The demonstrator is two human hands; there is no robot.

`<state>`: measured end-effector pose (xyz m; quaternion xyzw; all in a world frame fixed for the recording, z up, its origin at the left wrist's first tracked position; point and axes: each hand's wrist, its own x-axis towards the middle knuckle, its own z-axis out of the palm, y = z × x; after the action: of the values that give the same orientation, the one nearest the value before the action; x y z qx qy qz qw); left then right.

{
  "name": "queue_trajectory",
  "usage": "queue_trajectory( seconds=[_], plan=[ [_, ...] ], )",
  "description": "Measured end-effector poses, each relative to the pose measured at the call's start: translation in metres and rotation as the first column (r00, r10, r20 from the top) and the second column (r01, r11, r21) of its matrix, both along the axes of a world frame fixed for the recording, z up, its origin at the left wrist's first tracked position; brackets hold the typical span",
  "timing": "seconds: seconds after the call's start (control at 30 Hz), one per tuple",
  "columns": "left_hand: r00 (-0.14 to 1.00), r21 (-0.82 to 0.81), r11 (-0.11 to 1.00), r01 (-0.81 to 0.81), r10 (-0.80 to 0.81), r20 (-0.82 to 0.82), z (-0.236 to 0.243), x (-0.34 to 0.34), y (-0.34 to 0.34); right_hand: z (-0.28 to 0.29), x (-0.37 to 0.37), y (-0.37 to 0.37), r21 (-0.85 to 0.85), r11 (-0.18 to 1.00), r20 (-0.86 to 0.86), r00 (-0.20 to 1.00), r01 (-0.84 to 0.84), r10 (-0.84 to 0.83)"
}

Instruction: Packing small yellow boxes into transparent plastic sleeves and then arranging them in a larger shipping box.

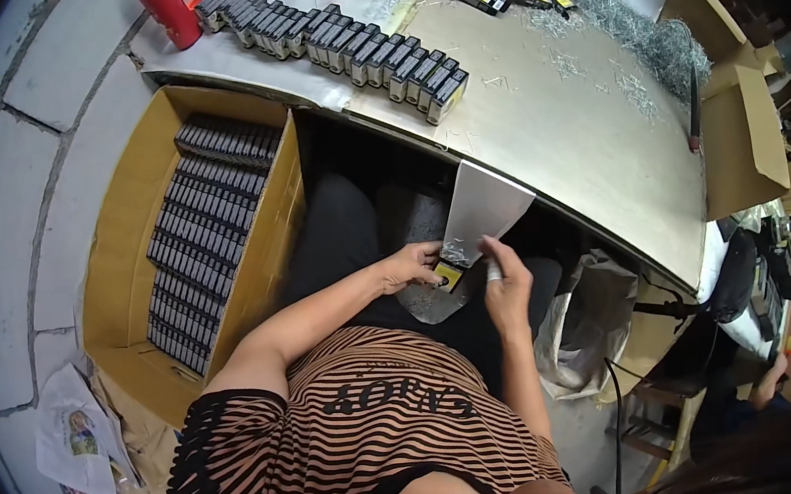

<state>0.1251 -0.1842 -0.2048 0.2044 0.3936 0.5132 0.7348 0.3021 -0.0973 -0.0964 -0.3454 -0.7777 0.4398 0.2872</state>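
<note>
"What's the box (451, 278) like?"

"Small, oblong, yellow and black. It sits between the hands, below a smooth, pale, tapering sheet (491, 196) sloping from the tabletop (552, 141) edge."

"And the metal bits (455, 252)?"

"Thin, shiny, strewn at the sheet's lower end; a bristly heap (654, 48) lies on the tabletop."

"The hands?"

"Left hand (408, 267): forearm slanting inward, fingers closed on the box. Right hand (509, 284): upright, fingers bent by the sheet; whether they grip, I can't tell."
</note>
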Motion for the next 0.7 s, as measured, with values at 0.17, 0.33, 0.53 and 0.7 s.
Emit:
queue_trajectory(
  seconds=[0.17,0.33,0.53,0.7],
  plan=[
    [0.982,-0.038,0.999,0.013,-0.020,-0.185,-0.007,0.007,-0.003,-0.010,-0.012,-0.015,0.014,0.974,0.269,0.939,-0.225,0.213],
    [0.944,-0.172,0.980,0.103,-0.151,-0.293,-0.021,0.003,-0.020,-0.007,-0.003,0.001,-0.046,0.999,0.147,0.989,-0.006,0.013],
    [0.931,-0.024,0.998,-0.053,0.041,-0.363,0.037,-0.004,-0.010,0.009,0.012,0.002,-0.073,0.994,0.150,0.986,0.077,-0.066],
    [0.836,0.271,0.915,-0.300,0.389,-0.387,0.100,0.007,-0.014,0.011,0.016,-0.007,-0.220,0.976,0.023,1.000,-0.004,0.010]
  ],
)
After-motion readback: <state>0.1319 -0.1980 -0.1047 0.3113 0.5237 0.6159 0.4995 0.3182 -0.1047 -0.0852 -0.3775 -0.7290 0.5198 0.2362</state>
